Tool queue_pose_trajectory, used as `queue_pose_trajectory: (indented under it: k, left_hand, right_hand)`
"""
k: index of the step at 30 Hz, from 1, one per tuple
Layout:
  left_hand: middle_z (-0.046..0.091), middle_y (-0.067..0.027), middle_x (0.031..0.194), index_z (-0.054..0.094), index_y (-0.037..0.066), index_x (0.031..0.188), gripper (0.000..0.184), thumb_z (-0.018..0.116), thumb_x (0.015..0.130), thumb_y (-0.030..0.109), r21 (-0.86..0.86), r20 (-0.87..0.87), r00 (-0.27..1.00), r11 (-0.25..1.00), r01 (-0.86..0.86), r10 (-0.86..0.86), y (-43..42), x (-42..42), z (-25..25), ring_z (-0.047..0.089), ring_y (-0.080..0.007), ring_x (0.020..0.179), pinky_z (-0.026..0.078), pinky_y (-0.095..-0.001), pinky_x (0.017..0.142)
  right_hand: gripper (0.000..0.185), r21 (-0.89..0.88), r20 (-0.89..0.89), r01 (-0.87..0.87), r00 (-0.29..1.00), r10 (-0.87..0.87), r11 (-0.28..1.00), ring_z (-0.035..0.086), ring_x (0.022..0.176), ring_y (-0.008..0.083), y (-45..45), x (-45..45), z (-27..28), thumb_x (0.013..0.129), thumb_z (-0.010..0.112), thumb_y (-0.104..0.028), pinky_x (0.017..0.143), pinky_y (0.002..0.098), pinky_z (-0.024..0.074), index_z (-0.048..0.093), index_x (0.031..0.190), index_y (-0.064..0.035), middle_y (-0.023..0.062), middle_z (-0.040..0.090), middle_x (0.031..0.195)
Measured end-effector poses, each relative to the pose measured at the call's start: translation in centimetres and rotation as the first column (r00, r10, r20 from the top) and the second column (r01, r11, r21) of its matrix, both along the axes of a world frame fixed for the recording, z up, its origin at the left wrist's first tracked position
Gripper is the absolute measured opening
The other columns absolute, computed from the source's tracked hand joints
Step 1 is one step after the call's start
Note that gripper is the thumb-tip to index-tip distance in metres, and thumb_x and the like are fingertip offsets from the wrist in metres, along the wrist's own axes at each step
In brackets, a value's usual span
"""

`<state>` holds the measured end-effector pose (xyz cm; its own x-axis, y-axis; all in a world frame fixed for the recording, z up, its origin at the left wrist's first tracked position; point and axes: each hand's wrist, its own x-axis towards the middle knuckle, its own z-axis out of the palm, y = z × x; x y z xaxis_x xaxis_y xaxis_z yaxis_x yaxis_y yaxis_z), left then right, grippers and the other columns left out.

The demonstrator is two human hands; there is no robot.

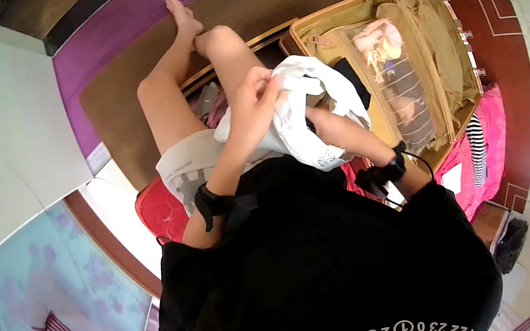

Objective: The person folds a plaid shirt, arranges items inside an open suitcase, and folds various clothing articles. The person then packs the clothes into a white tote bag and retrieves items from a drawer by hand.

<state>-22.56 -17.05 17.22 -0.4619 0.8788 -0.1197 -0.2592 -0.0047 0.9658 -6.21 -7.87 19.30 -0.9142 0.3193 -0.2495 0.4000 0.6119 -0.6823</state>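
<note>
Left of the open suitcase (447, 47), a seated person's left hand (256, 97) pinches the edge of a white cloth (292, 126). The cloth bunches over the lap, near the suitcase. Closer to it, the right hand (324, 125) reaches inside the cloth, its fingers hidden, grip unclear. Inside the suitcase is a mesh pocket (407, 103); right of it, pink fabric (491, 127).

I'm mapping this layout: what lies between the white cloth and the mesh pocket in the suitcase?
A black item, then a strip of tan lining, in the head view.
</note>
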Motion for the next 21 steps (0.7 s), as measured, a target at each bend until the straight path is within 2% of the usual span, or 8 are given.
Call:
queue_pose_trajectory:
  k: [3,4,7,10,11,14,17,21]
  left_hand:
    - [0.06,-0.0019,0.082,0.053,0.001,0.089,0.011,0.053,0.094,0.011,0.013,0.149,0.989,1.0,-0.023,0.021,0.0,-0.9,-1.0,0.053,-0.004,0.074,0.041,-0.0186,0.064]
    - [0.061,-0.0021,0.082,0.054,0.001,0.09,0.01,0.053,0.093,0.011,0.016,0.166,0.986,1.0,-0.026,0.023,-0.1,-1.0,-1.2,0.053,-0.0043,0.074,0.041,-0.0185,0.065]
    - [0.056,0.001,0.071,0.053,0.003,0.089,0.013,0.056,0.093,0.015,0.013,0.221,0.974,0.998,-0.059,0.055,-0.3,-1.1,-1.8,0.047,-0.0023,0.065,0.037,-0.0183,0.057]
    - [0.057,0.0002,0.072,0.053,0.003,0.089,0.013,0.054,0.094,0.015,-0.07,0.314,0.947,0.996,-0.05,0.07,-1.3,-1.6,-1.2,0.048,-0.0027,0.06,0.037,-0.0194,0.05]
    - [0.058,0.0,0.072,0.053,0.004,0.089,0.013,0.054,0.094,0.016,-0.08,0.341,0.938,0.996,-0.044,0.069,-1.5,-1.8,-1.2,0.049,-0.0029,0.059,0.037,-0.0198,0.049]
    - [0.057,-0.0001,0.072,0.054,0.004,0.089,0.013,0.054,0.094,0.016,-0.078,0.353,0.934,0.997,-0.026,0.052,-1.9,-1.9,-1.5,0.049,-0.004,0.057,0.038,-0.0208,0.046]
    - [0.059,0.0007,0.073,0.054,0.003,0.085,0.014,0.056,0.092,0.014,-0.041,0.239,0.971,0.999,0.025,-0.015,-2.7,-1.8,-2.0,0.049,-0.0029,0.06,0.038,-0.019,0.051]
    - [0.053,0.0052,0.069,0.055,0.002,0.083,0.012,0.06,0.09,0.012,0.089,0.102,0.911,0.916,0.391,-0.399,-5.4,-2.6,-2.3,0.046,-0.002,0.061,0.036,-0.0189,0.053]
  right_hand:
    - [0.06,0.011,-0.178,0.098,0.979,-0.094,0.995,0.062,0.087,0.0337,0.3,0.3,4.1,0.064,0.071,-0.003,0.082,0.0357,0.0477,0.054,0.121,-0.0083,0.0208,0.062,0.095]
    - [0.066,-0.21,0.009,0.209,0.977,-0.212,0.955,0.06,0.1,0.0284,0.3,0.6,5.6,0.061,0.076,-0.006,0.088,0.0322,0.0449,0.051,0.122,-0.0053,0.0184,0.06,0.107]
    - [0.071,-0.238,-0.036,0.327,0.938,-0.345,0.914,0.052,0.113,0.0185,0.7,1.5,7.6,0.059,0.078,-0.006,0.096,0.0304,0.0381,0.048,0.124,-0.0002,0.0114,0.057,0.119]
    - [0.072,-0.735,0.021,0.469,0.738,-0.675,0.49,0.052,0.111,0.0193,0.5,1.4,9.9,0.063,0.071,-0.005,0.099,0.0296,0.036,0.043,0.129,0.0033,0.01,0.056,0.119]
    - [0.069,-0.719,0.01,0.431,0.79,-0.613,0.544,0.053,0.111,0.0204,1.1,1.5,10.0,0.067,0.067,-0.005,0.099,0.0306,0.0375,0.041,0.131,0.0026,0.0106,0.056,0.12]
    - [0.065,-0.828,-0.02,0.403,0.672,-0.74,0.389,0.054,0.111,0.022,1.8,2.5,8.3,0.073,0.063,-0.008,0.096,0.0335,0.0411,0.04,0.133,0.0021,0.0118,0.056,0.12]
    - [0.061,-0.913,-0.032,0.285,0.664,-0.747,0.292,0.058,0.098,0.0285,2.4,2.0,8.6,0.08,0.056,-0.032,0.086,0.0398,0.0466,0.042,0.129,0.0016,0.0171,0.058,0.11]
    - [0.068,-0.949,-0.121,0.13,0.692,-0.712,0.288,0.061,0.094,0.0311,3.7,1.9,9.1,0.089,0.045,-0.052,0.085,0.0419,0.0485,0.04,0.13,0.0015,0.0213,0.06,0.107]
